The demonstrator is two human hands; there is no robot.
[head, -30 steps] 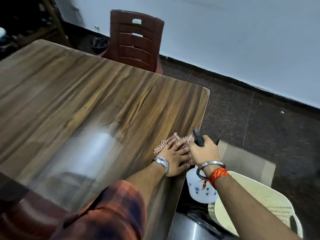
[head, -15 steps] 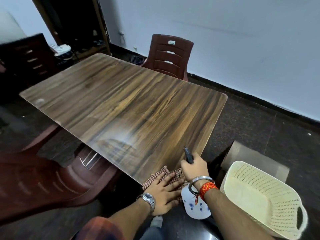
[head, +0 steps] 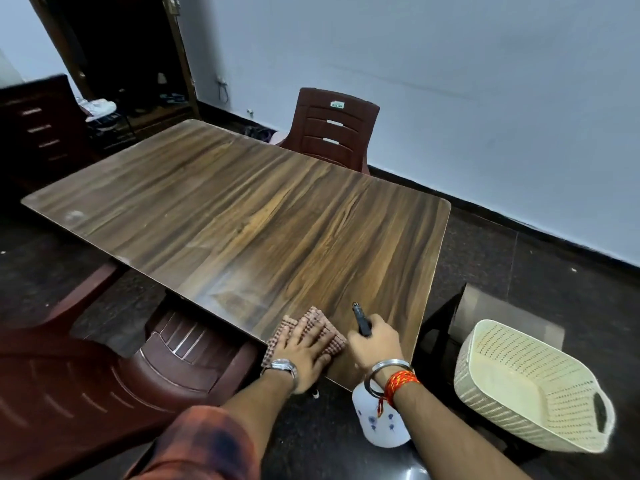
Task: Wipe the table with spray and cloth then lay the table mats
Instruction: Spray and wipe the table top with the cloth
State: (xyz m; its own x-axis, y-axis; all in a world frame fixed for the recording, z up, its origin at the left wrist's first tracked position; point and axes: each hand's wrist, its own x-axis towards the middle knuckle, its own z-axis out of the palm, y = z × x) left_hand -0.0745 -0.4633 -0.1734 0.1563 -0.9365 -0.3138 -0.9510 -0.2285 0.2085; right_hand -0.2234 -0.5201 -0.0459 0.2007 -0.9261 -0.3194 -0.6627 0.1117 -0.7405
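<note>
A long wood-grain table (head: 249, 216) fills the middle of the view. On its near corner lies a red-and-white checked cloth (head: 313, 318), and my left hand (head: 304, 351) presses flat on it with fingers spread. My right hand (head: 375, 344) is closed around the black trigger head of a white spray bottle (head: 379, 422) with blue flower prints. The bottle's body hangs below the table edge, and its nozzle points out over the tabletop. No table mats are in view.
A cream perforated plastic basket (head: 530, 386) stands at the right beside a dark box (head: 446, 327). Brown plastic chairs stand at the far side (head: 332, 129) and the near left (head: 104, 375). Dark drawers (head: 41, 129) are at the left wall.
The view has pulled back and up, so the whole table now shows. My left hand has slid the cloth a little further onto the near corner. My right hand still holds the bottle.
</note>
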